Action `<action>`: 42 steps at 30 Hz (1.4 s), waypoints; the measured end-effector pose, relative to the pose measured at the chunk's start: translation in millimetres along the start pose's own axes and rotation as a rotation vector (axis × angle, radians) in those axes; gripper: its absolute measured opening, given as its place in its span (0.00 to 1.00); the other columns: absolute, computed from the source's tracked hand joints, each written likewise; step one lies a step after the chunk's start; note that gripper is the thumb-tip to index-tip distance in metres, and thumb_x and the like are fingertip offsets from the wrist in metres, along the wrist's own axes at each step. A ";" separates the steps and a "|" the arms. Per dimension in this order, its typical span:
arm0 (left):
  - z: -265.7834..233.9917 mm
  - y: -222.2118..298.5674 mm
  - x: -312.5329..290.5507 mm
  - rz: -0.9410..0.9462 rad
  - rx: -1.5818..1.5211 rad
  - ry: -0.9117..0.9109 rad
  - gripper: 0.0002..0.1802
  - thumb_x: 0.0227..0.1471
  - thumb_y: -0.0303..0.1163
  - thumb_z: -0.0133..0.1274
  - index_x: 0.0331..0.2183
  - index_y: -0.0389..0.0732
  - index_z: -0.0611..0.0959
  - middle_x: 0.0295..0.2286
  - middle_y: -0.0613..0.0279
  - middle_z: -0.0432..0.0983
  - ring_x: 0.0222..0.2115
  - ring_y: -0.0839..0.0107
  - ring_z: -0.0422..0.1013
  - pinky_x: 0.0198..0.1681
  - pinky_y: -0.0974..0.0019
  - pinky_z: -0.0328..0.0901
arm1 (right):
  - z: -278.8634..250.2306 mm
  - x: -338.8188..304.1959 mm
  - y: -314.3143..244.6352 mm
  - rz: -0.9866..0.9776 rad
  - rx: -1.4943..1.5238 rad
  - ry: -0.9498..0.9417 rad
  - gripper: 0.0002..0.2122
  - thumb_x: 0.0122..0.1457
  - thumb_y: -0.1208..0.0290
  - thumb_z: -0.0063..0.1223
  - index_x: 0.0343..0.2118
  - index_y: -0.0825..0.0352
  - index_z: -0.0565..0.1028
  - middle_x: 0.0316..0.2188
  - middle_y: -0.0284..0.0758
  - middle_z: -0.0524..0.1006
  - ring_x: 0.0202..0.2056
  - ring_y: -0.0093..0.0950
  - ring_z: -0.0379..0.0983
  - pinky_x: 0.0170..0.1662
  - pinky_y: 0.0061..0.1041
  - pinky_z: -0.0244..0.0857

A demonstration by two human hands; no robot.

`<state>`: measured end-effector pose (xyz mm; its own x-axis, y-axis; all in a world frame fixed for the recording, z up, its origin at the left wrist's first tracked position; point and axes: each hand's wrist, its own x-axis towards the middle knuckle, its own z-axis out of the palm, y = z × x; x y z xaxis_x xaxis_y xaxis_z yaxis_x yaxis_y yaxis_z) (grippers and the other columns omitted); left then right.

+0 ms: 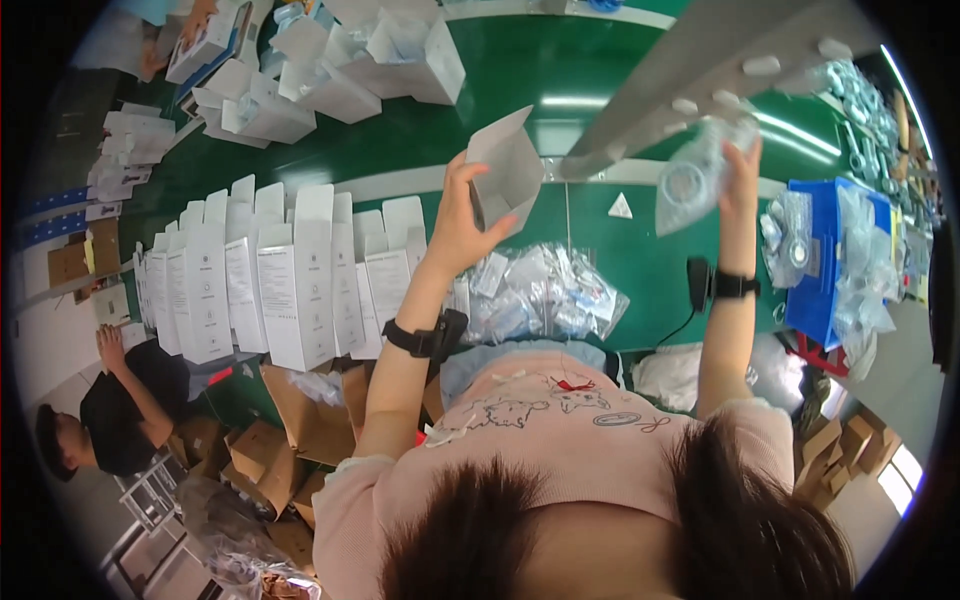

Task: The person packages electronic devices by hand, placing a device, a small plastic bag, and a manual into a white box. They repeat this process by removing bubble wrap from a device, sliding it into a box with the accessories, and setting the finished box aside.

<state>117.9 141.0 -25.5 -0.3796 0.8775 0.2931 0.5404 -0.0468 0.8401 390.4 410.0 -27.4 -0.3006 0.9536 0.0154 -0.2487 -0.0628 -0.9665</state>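
A tall, rectangular white cardboard box (517, 172) is held in the upper centre of the frame, its mouth open to view, a flap raised along the top edge, its inner walls in greyish shade. Right of it, in the upper right of the frame, a clear plastic bag (690, 182) (slightly blurred) is gripped at its right side, slanting down leftward, a pale ring-shaped item (684, 185) showing through.

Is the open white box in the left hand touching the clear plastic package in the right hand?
Apart. The head view shows the green table between the white box in the left hand and the plastic package in the right hand.
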 end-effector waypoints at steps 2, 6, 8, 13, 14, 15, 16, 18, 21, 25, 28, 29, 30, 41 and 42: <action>1.2 -2.9 -5.5 0.010 -0.028 -0.030 0.36 0.29 0.27 0.63 0.40 0.43 0.59 0.48 0.47 0.55 0.45 0.50 0.60 0.45 0.59 0.59 | -11.3 -59.1 -5.9 0.067 0.537 -0.040 0.26 0.49 0.77 0.49 0.52 0.60 0.55 0.44 0.36 0.64 0.45 0.31 0.64 0.45 0.33 0.63; 17.2 -2.0 -14.5 0.096 -0.051 0.009 0.37 0.29 0.26 0.63 0.38 0.43 0.55 0.49 0.46 0.55 0.45 0.51 0.61 0.47 0.58 0.59 | 79.7 -127.3 -26.8 -0.154 0.526 0.211 0.22 0.54 0.69 0.46 0.51 0.61 0.56 0.44 0.38 0.65 0.44 0.32 0.66 0.46 0.34 0.64; 26.0 1.5 -15.5 0.077 -0.118 0.074 0.38 0.29 0.27 0.64 0.36 0.43 0.53 0.49 0.45 0.55 0.45 0.53 0.62 0.47 0.58 0.58 | 149.5 -138.0 -35.2 -0.289 0.369 0.378 0.23 0.52 0.73 0.49 0.51 0.62 0.55 0.44 0.38 0.64 0.45 0.31 0.64 0.47 0.32 0.61; 28.4 9.1 -26.6 -0.099 -0.107 0.173 0.41 0.28 0.28 0.66 0.36 0.42 0.51 0.49 0.40 0.54 0.46 0.54 0.61 0.47 0.58 0.59 | 208.0 -137.7 27.1 -0.709 -0.363 0.418 0.30 0.42 0.75 0.62 0.47 0.62 0.56 0.41 0.37 0.65 0.41 0.30 0.63 0.45 0.27 0.58; 27.9 5.7 -31.0 -0.103 -0.106 0.174 0.41 0.28 0.28 0.66 0.36 0.42 0.51 0.49 0.40 0.54 0.46 0.54 0.61 0.47 0.58 0.59 | 210.3 -135.8 27.2 -0.706 -0.363 0.416 0.30 0.42 0.75 0.62 0.47 0.62 0.56 0.41 0.37 0.65 0.41 0.30 0.63 0.45 0.27 0.58; 27.5 1.2 -36.3 -0.103 -0.086 0.219 0.41 0.28 0.28 0.66 0.36 0.41 0.51 0.48 0.38 0.54 0.46 0.53 0.61 0.47 0.58 0.58 | 212.1 -134.1 26.4 -0.875 -0.452 0.264 0.29 0.40 0.73 0.63 0.45 0.63 0.60 0.39 0.38 0.66 0.39 0.32 0.63 0.43 0.28 0.59; 26.9 -2.4 -41.0 -0.103 -0.066 0.263 0.41 0.27 0.28 0.67 0.36 0.41 0.51 0.48 0.37 0.54 0.46 0.52 0.60 0.47 0.58 0.58 | 213.1 -133.5 25.2 -1.040 -0.538 0.106 0.28 0.38 0.72 0.65 0.43 0.63 0.63 0.38 0.38 0.66 0.38 0.34 0.64 0.41 0.30 0.59; 26.0 -9.2 -50.1 -0.104 -0.050 0.307 0.42 0.27 0.28 0.67 0.36 0.41 0.51 0.47 0.35 0.53 0.46 0.50 0.60 0.47 0.58 0.58 | 210.5 -131.3 19.2 -0.947 -0.634 0.040 0.26 0.37 0.72 0.65 0.41 0.64 0.65 0.37 0.38 0.67 0.37 0.36 0.64 0.40 0.31 0.59; 20.3 -2.3 -62.5 -0.103 0.017 0.329 0.41 0.26 0.27 0.67 0.36 0.41 0.52 0.46 0.34 0.53 0.46 0.48 0.59 0.47 0.58 0.58 | 208.5 -132.0 13.4 -0.756 -0.818 -0.091 0.23 0.35 0.71 0.66 0.38 0.64 0.69 0.36 0.39 0.67 0.35 0.39 0.64 0.38 0.33 0.59; 41.2 8.8 -61.1 -0.087 0.113 0.379 0.41 0.27 0.26 0.67 0.36 0.41 0.52 0.46 0.36 0.54 0.46 0.49 0.59 0.47 0.58 0.58 | 214.6 -144.4 19.9 -0.893 -0.836 0.089 0.21 0.33 0.72 0.64 0.35 0.64 0.72 0.34 0.37 0.68 0.35 0.39 0.64 0.37 0.34 0.60; 42.5 7.0 -55.9 -0.074 0.050 0.438 0.41 0.27 0.26 0.67 0.36 0.42 0.53 0.47 0.36 0.54 0.46 0.49 0.59 0.47 0.57 0.57 | 220.1 -158.4 24.4 -0.918 -1.061 -0.045 0.20 0.35 0.74 0.61 0.36 0.64 0.72 0.34 0.37 0.68 0.36 0.39 0.64 0.37 0.33 0.59; 42.0 4.4 -53.7 -0.066 0.013 0.462 0.41 0.27 0.26 0.67 0.36 0.42 0.53 0.47 0.36 0.53 0.46 0.48 0.60 0.47 0.57 0.57 | 216.0 -161.3 25.7 -0.921 -1.059 -0.047 0.20 0.35 0.74 0.61 0.36 0.64 0.72 0.34 0.37 0.68 0.36 0.39 0.64 0.37 0.33 0.59; 37.4 0.3 -55.3 -0.066 0.015 0.465 0.41 0.27 0.26 0.67 0.36 0.42 0.53 0.47 0.36 0.53 0.46 0.48 0.60 0.47 0.57 0.57 | 205.7 -164.1 25.5 -0.925 -1.000 -0.148 0.19 0.36 0.74 0.60 0.36 0.63 0.72 0.35 0.37 0.68 0.37 0.38 0.63 0.38 0.34 0.59; -29.3 9.4 -44.3 0.142 0.010 -0.017 0.31 0.32 0.29 0.63 0.41 0.38 0.67 0.43 0.49 0.59 0.45 0.58 0.59 0.46 0.63 0.56 | 163.4 -214.7 123.9 -0.815 -1.044 -1.134 0.12 0.42 0.71 0.54 0.33 0.63 0.74 0.40 0.35 0.69 0.45 0.32 0.63 0.42 0.33 0.61; -31.3 13.5 -42.7 0.145 0.012 -0.017 0.31 0.32 0.29 0.63 0.41 0.38 0.67 0.43 0.49 0.59 0.45 0.58 0.59 0.46 0.63 0.56 | 163.5 -213.0 128.0 -0.842 -1.125 -1.168 0.12 0.42 0.71 0.54 0.33 0.64 0.74 0.40 0.35 0.69 0.45 0.33 0.63 0.42 0.32 0.62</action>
<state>117.9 88.0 -12.4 -0.2842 0.8702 0.4026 0.5974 -0.1677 0.7842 272.0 150.7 -112.6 -0.9754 -0.0782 0.2062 -0.1379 0.9460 -0.2934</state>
